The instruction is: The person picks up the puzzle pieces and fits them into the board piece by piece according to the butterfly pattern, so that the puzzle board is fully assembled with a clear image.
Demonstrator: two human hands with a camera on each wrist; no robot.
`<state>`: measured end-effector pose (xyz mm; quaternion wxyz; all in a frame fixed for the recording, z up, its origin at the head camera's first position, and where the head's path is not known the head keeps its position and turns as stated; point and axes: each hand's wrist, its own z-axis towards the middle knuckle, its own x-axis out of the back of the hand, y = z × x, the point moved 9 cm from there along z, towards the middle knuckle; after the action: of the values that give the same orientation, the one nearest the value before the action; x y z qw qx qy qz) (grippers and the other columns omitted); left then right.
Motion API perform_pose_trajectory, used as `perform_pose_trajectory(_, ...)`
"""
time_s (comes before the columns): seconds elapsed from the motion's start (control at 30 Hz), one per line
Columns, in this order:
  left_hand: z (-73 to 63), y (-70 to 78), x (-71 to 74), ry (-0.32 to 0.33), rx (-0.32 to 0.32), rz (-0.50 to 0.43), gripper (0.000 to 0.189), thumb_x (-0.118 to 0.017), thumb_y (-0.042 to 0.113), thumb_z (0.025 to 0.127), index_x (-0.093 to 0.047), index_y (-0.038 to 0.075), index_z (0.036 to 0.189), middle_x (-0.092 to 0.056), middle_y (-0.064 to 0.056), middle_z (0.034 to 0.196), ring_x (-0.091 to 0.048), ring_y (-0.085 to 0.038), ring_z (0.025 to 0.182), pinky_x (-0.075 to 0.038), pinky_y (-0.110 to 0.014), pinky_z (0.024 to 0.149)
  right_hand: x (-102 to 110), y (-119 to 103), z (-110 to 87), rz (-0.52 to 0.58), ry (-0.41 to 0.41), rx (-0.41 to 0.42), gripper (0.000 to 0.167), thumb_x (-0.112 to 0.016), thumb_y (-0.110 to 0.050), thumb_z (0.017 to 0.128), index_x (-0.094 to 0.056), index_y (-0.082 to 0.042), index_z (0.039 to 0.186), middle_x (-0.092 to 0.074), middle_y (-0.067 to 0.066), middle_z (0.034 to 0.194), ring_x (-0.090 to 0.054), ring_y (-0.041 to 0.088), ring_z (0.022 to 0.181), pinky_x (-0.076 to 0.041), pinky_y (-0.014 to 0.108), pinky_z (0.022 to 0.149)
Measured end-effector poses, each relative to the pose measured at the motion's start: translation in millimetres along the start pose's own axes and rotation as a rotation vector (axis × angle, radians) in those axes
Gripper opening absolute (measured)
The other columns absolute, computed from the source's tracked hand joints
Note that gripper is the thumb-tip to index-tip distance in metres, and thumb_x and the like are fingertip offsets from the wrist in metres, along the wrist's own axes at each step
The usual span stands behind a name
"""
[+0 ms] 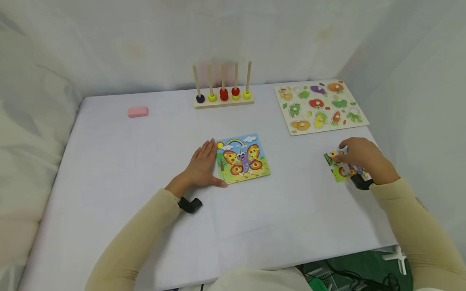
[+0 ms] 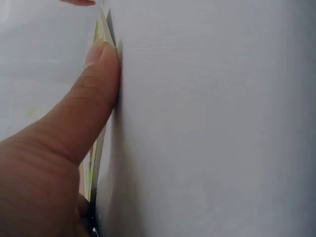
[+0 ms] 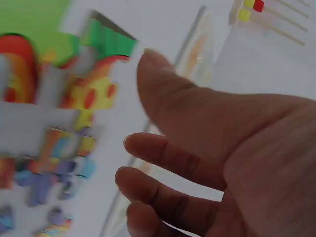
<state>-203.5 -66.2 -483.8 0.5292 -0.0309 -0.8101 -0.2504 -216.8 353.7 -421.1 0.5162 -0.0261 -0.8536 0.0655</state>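
Observation:
The butterfly picture board (image 1: 243, 158) lies on the white table, in front of the person. Along its left side rests the left hand (image 1: 202, 165), fingers straight, thumb at the near left corner. The left wrist view shows that thumb (image 2: 98, 74) against the board's edge. Over at the right, the right hand (image 1: 364, 155) hovers by loose jigsaw pieces (image 1: 340, 173), partly covering them. In the right wrist view its thumb and fingers are apart with nothing between them, beside colourful pieces (image 3: 98, 89), some of them blurred.
A wooden peg counter (image 1: 223, 102) with coloured beads stands at the back. Right of it lies a vegetable puzzle board (image 1: 327, 107). A pink block (image 1: 138, 112) sits at the back left. Cables (image 1: 354, 277) show below the table's near right edge.

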Motion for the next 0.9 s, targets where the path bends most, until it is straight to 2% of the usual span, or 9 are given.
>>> perform_pose_trajectory(0.13, -0.5, -1.3, -0.1, 0.003, 0.006, -0.004, 0.141, -0.073, 0.074, 0.061, 0.007, 0.004, 0.153, 0.015, -0.010, 0.161, 0.015, -0.026, 0.149, 0.002, -0.048, 0.121, -14.6, 8.3, 2.6, 0.063, 0.024, -0.001, 0.066, -0.072, -0.046, 0.081, -0.059, 0.009, 0.116, -0.063, 0.027, 0.108, -0.057, 0.034, 0.087, -0.048, 0.048, 0.073)
perform_pose_trajectory(0.33, 1.0, -0.9, 1.7, 0.009, 0.002, -0.012, 0.141, -0.073, 0.074, 0.061, 0.007, 0.005, 0.153, 0.014, -0.009, 0.162, 0.014, -0.025, 0.149, 0.002, -0.048, 0.121, -19.6, 8.9, 8.4, 0.056, 0.112, 0.001, 0.058, -0.074, -0.041, 0.081, -0.063, 0.012, 0.100, -0.063, 0.027, 0.097, -0.059, 0.034, 0.078, -0.051, 0.043, 0.064)
perform_pose_trajectory(0.43, 1.1, -1.2, 1.4, 0.004, 0.003, -0.010, 0.141, -0.073, 0.073, 0.061, 0.007, 0.005, 0.153, 0.015, -0.009, 0.162, 0.014, -0.025, 0.149, 0.002, -0.048, 0.121, -18.5, 4.9, 7.3, 0.013, 0.127, 0.017, 0.057, -0.073, -0.040, 0.082, -0.064, 0.013, 0.098, -0.060, 0.029, 0.096, -0.055, 0.042, 0.087, -0.049, 0.048, 0.073)
perform_pose_trajectory(0.53, 0.4, -0.9, 1.0, 0.000, 0.002, -0.014, 0.141, -0.074, 0.073, 0.061, 0.008, 0.005, 0.153, 0.015, -0.009, 0.161, 0.014, -0.025, 0.149, 0.002, -0.048, 0.121, -19.1, 3.3, 5.5, -0.026, 0.131, 0.013, 0.058, -0.073, -0.042, 0.082, -0.064, 0.013, 0.098, -0.055, 0.031, 0.098, -0.046, 0.048, 0.096, -0.042, 0.055, 0.081)
perform_pose_trajectory(0.67, 0.0, 1.5, 2.2, 0.000, -0.005, -0.015, 0.140, -0.074, 0.072, 0.061, 0.007, 0.004, 0.153, 0.015, -0.010, 0.161, 0.014, -0.026, 0.149, 0.001, -0.048, 0.121, -20.7, 7.4, 4.0, -0.018, 0.140, -0.027, 0.061, -0.075, -0.045, 0.080, -0.062, 0.011, 0.099, -0.050, 0.031, 0.102, -0.039, 0.049, 0.098, -0.038, 0.057, 0.078)
perform_pose_trajectory(0.8, -0.4, 3.0, 3.2, 0.001, -0.008, -0.014, 0.141, -0.074, 0.072, 0.061, 0.006, 0.003, 0.153, 0.014, -0.011, 0.162, 0.013, -0.027, 0.149, 0.001, -0.049, 0.121, -20.0, 9.1, 3.8, 0.030, 0.156, -0.020, 0.061, -0.077, -0.043, 0.079, -0.059, 0.011, 0.099, -0.052, 0.030, 0.101, -0.041, 0.048, 0.097, -0.040, 0.055, 0.078)
perform_pose_trajectory(0.9, -1.0, 1.7, 2.3, 0.000, -0.004, -0.011, 0.142, -0.074, 0.073, 0.060, 0.006, 0.003, 0.153, 0.014, -0.011, 0.162, 0.014, -0.027, 0.149, 0.001, -0.049, 0.121, -19.9, 7.8, 4.2, 0.080, 0.146, 0.005, 0.058, -0.076, -0.040, 0.080, -0.056, 0.010, 0.098, -0.058, 0.027, 0.095, -0.051, 0.041, 0.086, -0.046, 0.046, 0.069)
